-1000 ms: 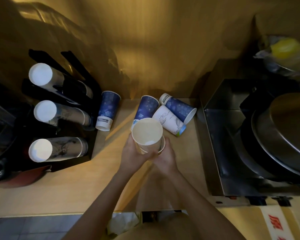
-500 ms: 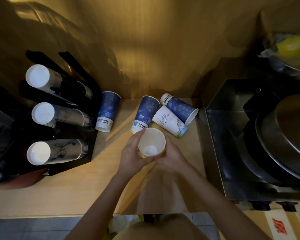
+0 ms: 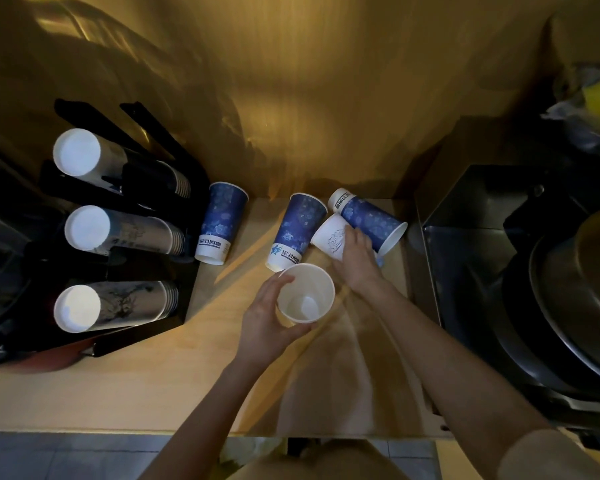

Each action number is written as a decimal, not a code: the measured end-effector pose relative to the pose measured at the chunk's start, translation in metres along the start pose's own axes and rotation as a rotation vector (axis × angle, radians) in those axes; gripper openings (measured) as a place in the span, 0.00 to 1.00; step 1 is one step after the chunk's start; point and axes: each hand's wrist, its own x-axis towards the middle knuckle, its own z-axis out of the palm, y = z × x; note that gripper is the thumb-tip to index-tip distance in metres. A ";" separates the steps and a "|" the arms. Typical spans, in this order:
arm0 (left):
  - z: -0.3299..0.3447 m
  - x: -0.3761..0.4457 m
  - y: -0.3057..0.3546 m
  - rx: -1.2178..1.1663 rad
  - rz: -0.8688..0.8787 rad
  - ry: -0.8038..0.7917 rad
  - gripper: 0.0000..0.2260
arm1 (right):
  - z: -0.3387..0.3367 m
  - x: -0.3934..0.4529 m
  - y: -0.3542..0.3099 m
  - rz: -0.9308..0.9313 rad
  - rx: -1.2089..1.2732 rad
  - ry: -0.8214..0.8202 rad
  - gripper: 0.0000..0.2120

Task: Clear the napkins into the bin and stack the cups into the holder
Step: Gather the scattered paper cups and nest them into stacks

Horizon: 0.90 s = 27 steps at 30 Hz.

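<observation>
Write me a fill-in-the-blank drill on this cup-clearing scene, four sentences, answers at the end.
1. The left hand holds an open white cup with its mouth facing ____.
2. The right hand rests on the white patterned cup, which lies on its ____.
3. The black cup holder carries ____ stacks of cups.
4. Loose blue cups on the wooden counter number ____.

Answers: up; side; three; three

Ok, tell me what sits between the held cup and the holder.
One blue cup lies on the counter beside the holder, left of the white cup in the left hand. Lifted over it, nothing else blocks.
</observation>
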 end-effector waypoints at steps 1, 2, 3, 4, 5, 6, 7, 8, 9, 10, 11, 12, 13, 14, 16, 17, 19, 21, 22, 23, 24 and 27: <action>0.000 0.000 0.001 0.000 -0.005 -0.005 0.36 | 0.004 0.002 0.001 0.029 -0.032 0.000 0.36; 0.000 0.000 0.001 -0.001 -0.012 -0.009 0.36 | 0.008 0.002 0.002 0.059 -0.032 0.016 0.37; 0.000 0.000 0.001 -0.007 -0.020 -0.009 0.36 | 0.010 0.002 0.002 0.091 -0.004 0.041 0.38; 0.001 0.000 0.001 -0.013 -0.027 -0.007 0.36 | 0.012 0.001 0.002 0.118 0.034 0.067 0.37; 0.001 -0.001 0.001 -0.021 -0.030 -0.006 0.36 | 0.013 -0.001 0.002 0.138 0.070 0.088 0.37; 0.001 -0.001 0.001 -0.025 -0.030 -0.004 0.36 | 0.013 -0.004 0.001 0.153 0.106 0.099 0.36; 0.001 -0.001 0.000 -0.024 -0.028 -0.002 0.36 | 0.011 -0.007 0.000 0.170 0.151 0.096 0.36; 0.001 -0.001 0.000 -0.021 -0.026 0.000 0.36 | 0.007 -0.011 -0.002 0.182 0.209 0.096 0.36; 0.001 -0.001 0.001 -0.021 -0.022 0.003 0.36 | -0.001 -0.016 -0.006 0.188 0.284 0.101 0.35; 0.001 -0.001 0.000 -0.025 -0.019 0.005 0.36 | -0.011 -0.021 -0.010 0.180 0.375 0.120 0.34; 0.001 -0.001 -0.001 -0.030 -0.017 0.005 0.36 | -0.024 -0.026 -0.014 0.165 0.479 0.151 0.34; 0.001 -0.001 -0.001 -0.036 -0.017 0.002 0.36 | -0.038 -0.033 -0.019 0.146 0.588 0.191 0.33; 0.001 -0.001 -0.002 -0.042 -0.019 -0.003 0.36 | -0.053 -0.040 -0.024 0.121 0.696 0.226 0.33; 0.002 -0.001 -0.003 -0.050 -0.020 -0.008 0.36 | -0.066 -0.048 -0.029 0.091 0.816 0.252 0.33; 0.003 -0.002 -0.002 -0.060 -0.025 -0.020 0.35 | -0.084 -0.066 -0.038 0.024 1.127 0.256 0.31; 0.003 -0.002 -0.001 -0.062 -0.028 -0.023 0.35 | -0.088 -0.075 -0.040 -0.012 1.267 0.236 0.29; 0.004 -0.003 -0.001 -0.079 -0.026 -0.028 0.36 | -0.082 -0.089 -0.042 -0.080 1.380 0.193 0.28; 0.005 -0.004 0.000 -0.100 -0.010 -0.027 0.38 | -0.064 -0.102 -0.043 -0.104 1.341 0.153 0.34; 0.004 -0.005 0.002 -0.111 -0.006 -0.025 0.38 | -0.053 -0.109 -0.042 -0.095 1.289 0.129 0.38; 0.003 -0.005 0.004 -0.117 -0.009 -0.026 0.39 | -0.043 -0.115 -0.042 -0.090 1.226 0.112 0.41; 0.002 -0.005 0.007 -0.122 -0.015 -0.028 0.40 | -0.034 -0.120 -0.041 -0.086 1.148 0.102 0.43; -0.001 -0.005 0.011 -0.140 -0.048 -0.026 0.43 | -0.013 -0.131 -0.038 -0.083 0.881 0.114 0.44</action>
